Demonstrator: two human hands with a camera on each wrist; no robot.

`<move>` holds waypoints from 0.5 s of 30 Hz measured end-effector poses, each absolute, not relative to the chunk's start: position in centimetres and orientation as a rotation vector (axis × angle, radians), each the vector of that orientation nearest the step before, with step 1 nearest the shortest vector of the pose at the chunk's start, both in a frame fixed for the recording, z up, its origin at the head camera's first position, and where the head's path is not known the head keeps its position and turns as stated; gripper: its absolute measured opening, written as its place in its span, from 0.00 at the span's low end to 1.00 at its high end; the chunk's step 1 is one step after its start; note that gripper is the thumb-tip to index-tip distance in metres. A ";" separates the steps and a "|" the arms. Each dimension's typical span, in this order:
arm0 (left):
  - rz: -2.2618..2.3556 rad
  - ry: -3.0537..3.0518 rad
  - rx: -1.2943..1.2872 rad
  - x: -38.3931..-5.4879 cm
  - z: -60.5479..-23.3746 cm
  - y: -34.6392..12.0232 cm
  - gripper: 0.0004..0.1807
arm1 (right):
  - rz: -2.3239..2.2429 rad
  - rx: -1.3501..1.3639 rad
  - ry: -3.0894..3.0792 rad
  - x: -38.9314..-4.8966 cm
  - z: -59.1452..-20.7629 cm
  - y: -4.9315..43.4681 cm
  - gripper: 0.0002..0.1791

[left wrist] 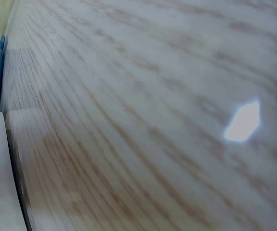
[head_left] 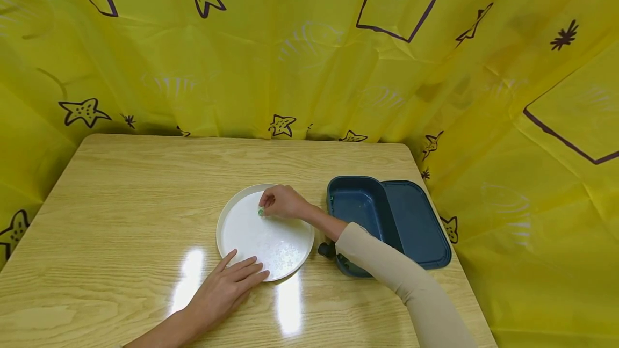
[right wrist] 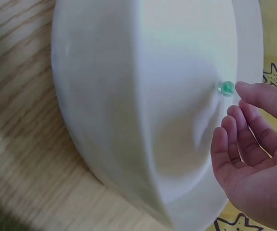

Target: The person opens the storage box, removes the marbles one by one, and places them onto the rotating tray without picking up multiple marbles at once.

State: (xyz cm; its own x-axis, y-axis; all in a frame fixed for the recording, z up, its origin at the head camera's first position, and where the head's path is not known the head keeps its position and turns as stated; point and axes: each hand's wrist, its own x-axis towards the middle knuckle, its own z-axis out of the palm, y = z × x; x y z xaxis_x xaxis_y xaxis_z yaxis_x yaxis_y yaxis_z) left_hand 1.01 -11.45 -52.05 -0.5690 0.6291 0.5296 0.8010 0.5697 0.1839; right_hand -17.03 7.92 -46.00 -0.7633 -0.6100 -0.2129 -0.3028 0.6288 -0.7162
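Note:
A white round tray (head_left: 242, 240) with a raised rim lies on the wooden table. On it, a small green glass marble (right wrist: 228, 88) sits at the thumb tip of my right hand (head_left: 282, 201). In the right wrist view the thumb touches or nearly touches the marble; the other fingers are loosely bent and apart from it. My left hand (head_left: 220, 291) rests its spread, straight fingers on the tray's near-left rim. Only a sliver of those fingers and the tray's edge appears in the left wrist view.
Right of the tray stands a dark blue rectangular container (head_left: 360, 200), partly under my right forearm, with small green bits along its inner edges. A flat dark blue lid (head_left: 420, 224) lies beside it. A dark knob-like piece (head_left: 326, 250) is at its left. A yellow curtain (head_left: 309, 69) hangs behind.

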 end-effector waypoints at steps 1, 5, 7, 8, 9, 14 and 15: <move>-0.576 -2.397 -1.155 1.0 -52.0 -11.4 0.36 | -0.955 -0.714 2.410 -17.1 -45.9 8.0 0.04; -0.579 -2.398 -1.154 1.0 -52.0 -11.4 0.36 | -0.976 -0.706 2.415 -17.4 -45.0 8.6 0.06; -0.574 -2.400 -1.152 1.0 -52.0 -11.4 0.36 | -0.982 -0.714 2.422 -17.6 -44.5 8.9 0.06; -0.573 -2.401 -1.150 1.0 -52.1 -11.4 0.36 | -0.990 -0.718 2.424 -17.7 -44.2 9.1 0.07; -0.570 -2.402 -1.149 1.0 -52.1 -11.4 0.37 | -0.997 -0.722 2.425 -17.7 -44.0 9.4 0.08; -0.588 -2.397 -1.145 1.1 -52.1 -11.3 0.21 | -1.059 -0.733 2.416 -17.9 -42.6 10.9 0.12; -0.592 -2.393 -1.140 1.1 -52.1 -11.3 0.15 | -1.073 -0.727 2.415 -17.9 -42.3 11.3 0.13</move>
